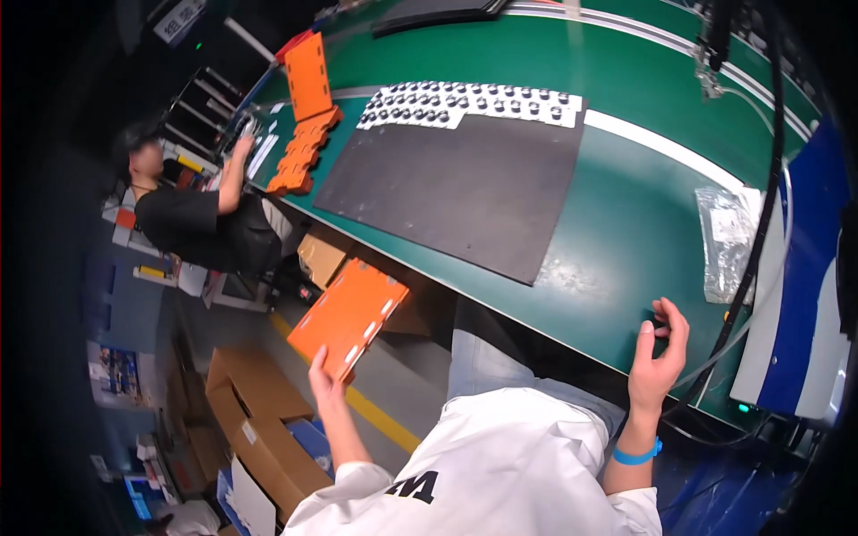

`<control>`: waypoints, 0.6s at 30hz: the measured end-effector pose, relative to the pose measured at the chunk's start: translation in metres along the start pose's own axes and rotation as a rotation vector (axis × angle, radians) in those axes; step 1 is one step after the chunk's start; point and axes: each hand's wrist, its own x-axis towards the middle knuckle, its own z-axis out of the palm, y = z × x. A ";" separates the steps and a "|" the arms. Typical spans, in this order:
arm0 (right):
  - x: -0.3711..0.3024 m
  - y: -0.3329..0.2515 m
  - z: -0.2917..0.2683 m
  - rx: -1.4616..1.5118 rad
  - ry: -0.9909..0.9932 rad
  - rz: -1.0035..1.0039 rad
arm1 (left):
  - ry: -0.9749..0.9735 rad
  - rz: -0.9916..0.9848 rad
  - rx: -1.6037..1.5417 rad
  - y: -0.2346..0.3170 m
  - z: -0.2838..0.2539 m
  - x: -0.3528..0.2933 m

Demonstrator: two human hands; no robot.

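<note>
Partly hidden left fingers (318, 364), gripped orange panel (349, 313), underside unseen

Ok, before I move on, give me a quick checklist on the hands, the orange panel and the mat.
1. Left hand on the orange panel: ok, gripping its near end.
2. Right hand free: ok, nothing in it.
3. Panel on the green table: not ok, held off its near edge.
4. Panel's underside sound: cannot tell, hidden.
5. Small black parts grouped: ok, in rows along the black mat's far side.
6. Co-worker's hand away from the panel: ok.
</note>
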 end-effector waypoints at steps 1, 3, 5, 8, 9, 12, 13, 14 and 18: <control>-0.001 0.003 -0.001 0.043 0.000 0.020 | 0.012 0.007 0.038 0.013 -0.022 -0.012; -0.002 0.003 -0.004 0.090 0.008 0.031 | 0.046 0.125 0.101 0.030 -0.043 -0.048; -0.002 0.004 -0.003 0.086 0.023 0.017 | 0.000 0.267 0.111 0.047 -0.035 -0.088; 0.002 0.003 0.002 0.077 -0.003 -0.034 | -0.139 0.297 0.081 0.059 0.005 -0.142; 0.001 -0.001 0.002 0.072 0.022 -0.040 | -0.165 0.284 0.027 0.054 0.012 -0.138; -0.001 -0.002 0.002 0.049 0.020 -0.071 | -0.374 0.099 -0.069 0.024 0.063 -0.130; -0.001 -0.004 0.002 0.104 0.103 -0.132 | -0.533 0.004 -0.100 0.010 0.088 -0.124; -0.003 -0.005 0.002 0.164 0.188 -0.195 | -0.666 -0.120 -0.110 -0.003 0.121 -0.124; -0.023 -0.015 -0.012 0.148 0.190 -0.362 | -0.739 -0.237 0.034 -0.073 0.249 -0.146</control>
